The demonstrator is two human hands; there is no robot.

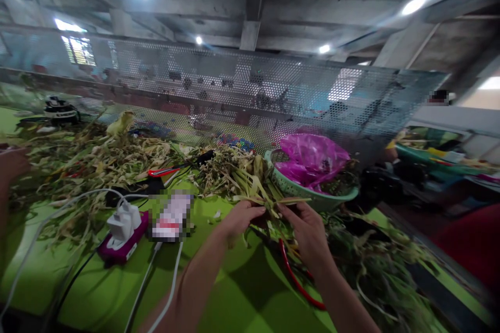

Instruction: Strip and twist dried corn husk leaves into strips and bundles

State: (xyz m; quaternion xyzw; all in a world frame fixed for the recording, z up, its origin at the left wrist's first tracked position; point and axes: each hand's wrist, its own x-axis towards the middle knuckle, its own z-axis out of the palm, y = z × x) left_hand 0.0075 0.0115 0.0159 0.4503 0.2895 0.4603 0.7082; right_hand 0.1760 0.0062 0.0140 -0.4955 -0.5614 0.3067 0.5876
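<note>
My left hand [239,219] and my right hand [307,225] are close together above the green table. Between their pinched fingertips they hold pale, dry leaf strips [289,200], whose ends stick out to both sides. Just beyond lies a pile of dried plant stems and leaves [234,171]. Under and beside my right forearm curves a red handle [288,265]; the rest of that tool is partly hidden. A green basket [339,195] with a crumpled purple plastic bag [314,158] stands behind my right hand.
A phone [172,217] on a white cable lies left of my forearm, beside a purple power strip [127,250] with white plugs. A red cutter [166,171] rests by the plant heap [97,161]. Another person's hand [13,164] shows far left. A perforated metal screen [219,83] stands behind.
</note>
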